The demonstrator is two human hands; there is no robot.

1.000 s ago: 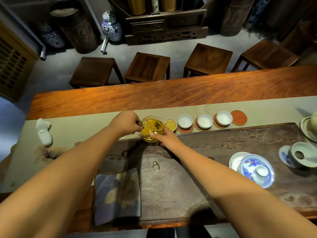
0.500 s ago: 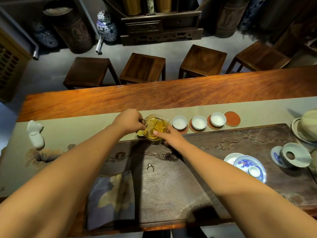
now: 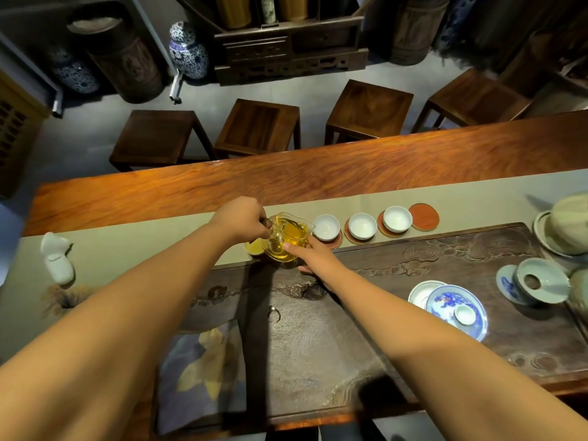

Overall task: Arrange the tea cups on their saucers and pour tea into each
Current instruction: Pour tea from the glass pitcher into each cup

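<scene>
Glass caught my eye first: the clear round pitcher (image 3: 288, 238), part full of amber tea, sat tilted between my two hands above the near edge of the pale cloth runner (image 3: 133, 246). My left hand (image 3: 243, 219) was closed on its handle, fingers curled tight. My right hand (image 3: 313, 253) lay against the pitcher's right side, fingers stretched flat along the glass, not wrapped round it.

Just left of the pitcher's base I saw the rim of a small cup (image 3: 253, 248) already holding yellow tea. To the right ran a row of three smooth white porcelain cups (image 3: 362, 225), each on a round reddish saucer, all three pale inside. Past the last stood one bare saucer (image 3: 423, 217), a flat rust-red disc with a light rim.

All this rested on the long polished wooden desk (image 3: 318, 176). Nearer me lay the dark carved tea tray (image 3: 445, 256), rough-grained, carrying a blue-and-white lidded bowl (image 3: 456, 310) and a grey-green funnel-shaped strainer (image 3: 537, 283).
</scene>
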